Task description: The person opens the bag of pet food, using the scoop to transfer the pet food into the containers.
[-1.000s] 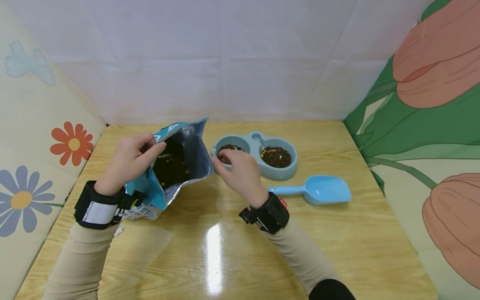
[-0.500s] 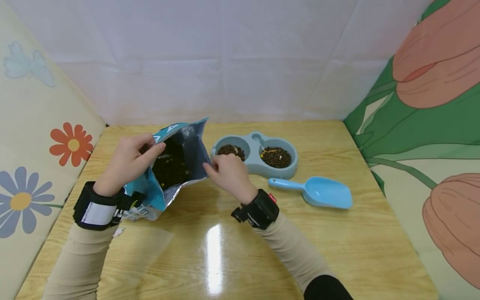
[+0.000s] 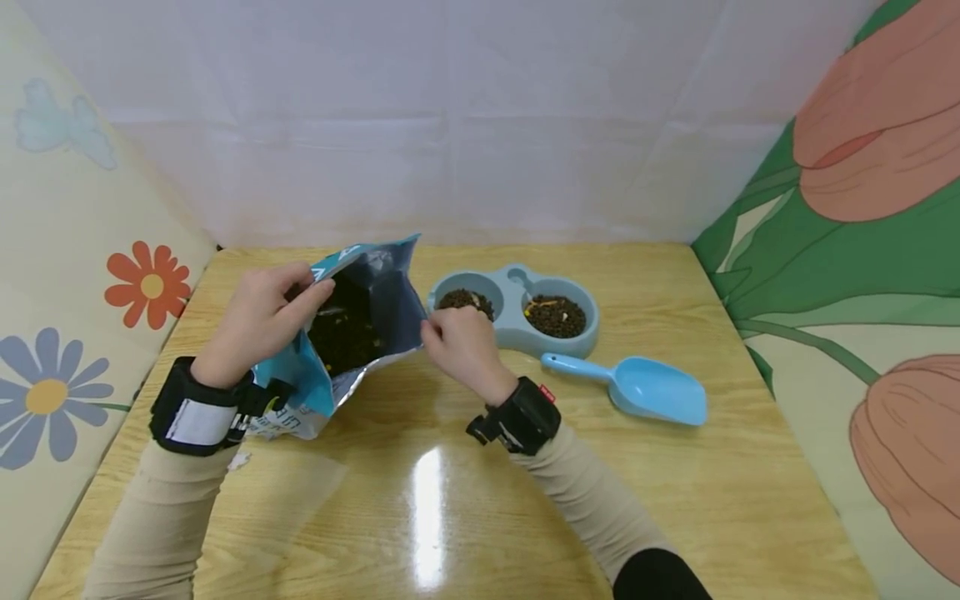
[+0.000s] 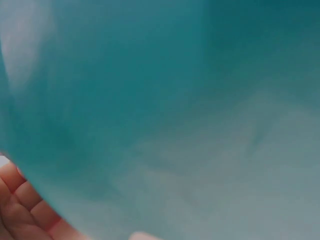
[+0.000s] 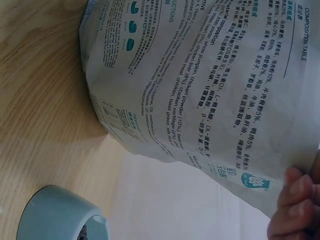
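Observation:
A teal and silver bag [image 3: 375, 312] of dark kibble stands open on the wooden table [image 3: 450, 500], left of centre. My left hand [image 3: 303, 293] grips the left lip of its mouth, thumb on the inside. My right hand [image 3: 431, 331] pinches the right lip. In the left wrist view the teal bag [image 4: 175, 110] fills the frame, with my fingers [image 4: 22, 202] at the lower left. The right wrist view shows the bag's printed side [image 5: 200, 85] and my fingertips [image 5: 295, 200] at its edge.
A pale blue double bowl [image 3: 516, 333] with kibble in both cups sits just right of the bag; its rim [image 5: 55, 215] shows in the right wrist view. A light blue scoop [image 3: 637, 389] lies to the right. Fabric walls close in the table's back and sides.
My right hand has moved left from over the left cup of the bowl to the bag's right lip and taken hold of it. The left hand and the bag stay put.

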Demonstrator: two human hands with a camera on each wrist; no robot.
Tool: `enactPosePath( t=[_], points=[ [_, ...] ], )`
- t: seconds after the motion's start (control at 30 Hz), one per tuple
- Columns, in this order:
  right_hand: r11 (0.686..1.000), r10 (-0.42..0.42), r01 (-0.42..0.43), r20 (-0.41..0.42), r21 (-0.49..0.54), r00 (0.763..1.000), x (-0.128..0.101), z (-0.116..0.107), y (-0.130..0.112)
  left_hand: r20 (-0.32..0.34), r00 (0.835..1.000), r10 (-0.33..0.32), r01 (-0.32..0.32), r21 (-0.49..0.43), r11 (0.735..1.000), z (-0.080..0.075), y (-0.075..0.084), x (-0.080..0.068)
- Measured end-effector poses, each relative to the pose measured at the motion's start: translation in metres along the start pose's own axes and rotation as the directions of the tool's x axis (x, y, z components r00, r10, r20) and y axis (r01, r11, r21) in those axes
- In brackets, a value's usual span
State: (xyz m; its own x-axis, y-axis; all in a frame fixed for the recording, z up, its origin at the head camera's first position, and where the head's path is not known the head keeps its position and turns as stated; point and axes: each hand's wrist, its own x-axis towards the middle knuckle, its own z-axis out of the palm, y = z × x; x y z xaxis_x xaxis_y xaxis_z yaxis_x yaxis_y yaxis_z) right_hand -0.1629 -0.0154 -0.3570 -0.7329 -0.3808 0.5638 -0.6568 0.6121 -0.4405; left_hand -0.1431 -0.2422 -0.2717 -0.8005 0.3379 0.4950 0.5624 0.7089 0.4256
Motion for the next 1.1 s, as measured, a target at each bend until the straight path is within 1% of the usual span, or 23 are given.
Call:
enactPosePath(
  t=[0.2,0.43,0.6,0.7,0.93,1.1],
  points=[
    [0.999,-0.039,0.039,-0.040,0.011,0.998,0.006,-0.005,0.001,-0.030,0.999,0.021,-0.021,0.006,1.000,-0.002,0.002,0.002],
    [0.996,-0.083,0.082,-0.052,-0.024,0.995,0.018,-0.022,-0.002,-0.071,0.997,0.028,-0.028,0.007,1.000,-0.009,0.005,0.005],
    [0.994,-0.110,0.109,-0.034,-0.009,0.993,0.025,-0.033,-0.006,-0.096,0.994,0.055,-0.053,0.020,0.998,-0.014,0.005,0.006],
    [0.994,-0.110,0.110,-0.021,-0.007,0.994,0.029,-0.039,-0.007,-0.127,0.990,0.067,-0.064,0.027,0.998,-0.014,0.004,0.008],
    [0.995,-0.096,0.096,0.017,-0.001,0.995,0.040,-0.048,-0.007,-0.203,0.979,0.024,-0.021,0.019,1.000,-0.012,0.003,0.009],
    [0.994,-0.107,0.107,0.038,0.003,0.994,0.050,-0.056,-0.006,-0.261,0.965,0.029,-0.031,-0.002,1.000,-0.009,0.002,0.012]
  ],
)
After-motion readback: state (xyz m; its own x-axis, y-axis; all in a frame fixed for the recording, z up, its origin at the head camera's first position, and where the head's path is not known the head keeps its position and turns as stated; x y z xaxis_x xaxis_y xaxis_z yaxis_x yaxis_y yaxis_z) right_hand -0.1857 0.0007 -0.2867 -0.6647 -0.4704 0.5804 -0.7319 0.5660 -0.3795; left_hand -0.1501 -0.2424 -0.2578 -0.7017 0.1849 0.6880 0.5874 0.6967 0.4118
